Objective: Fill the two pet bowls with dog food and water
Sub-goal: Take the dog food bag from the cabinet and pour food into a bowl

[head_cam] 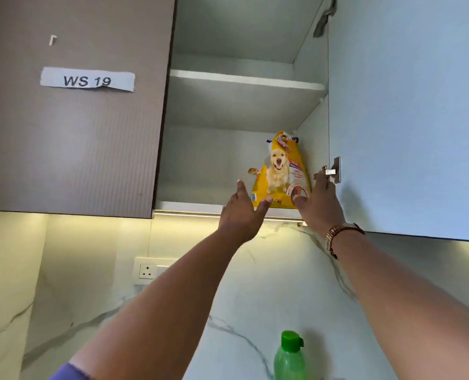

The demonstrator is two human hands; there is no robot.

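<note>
The dog food bag (279, 171) stands upright on the lower shelf (200, 206) of the open wall cabinet, at its right end, close beside the cabinet's right inner wall and near the front lip.

Handling, as judged: it is a soft, glossy plastic pouch, tapering to a folded or crimped top. Expect it to flex and sag under its own contents, and expect the film to be slippery. The printed weight suggests moderate heft. Take it low, on both flanks near the base, where the fill gives it body; the thin top would likely crumple or slip.

Your left hand (240, 212) is raised with fingers spread and straight, holding nothing; the bag sits just to its right and above, the fingertips overlapping the lower left corner. Contact cannot be confirmed.

Your right hand (319, 204), also spread, holds nothing; the bag is just to its left, the thumb at the lower right corner.

A green-capped water bottle (289, 357) stands well below both hands.
</note>
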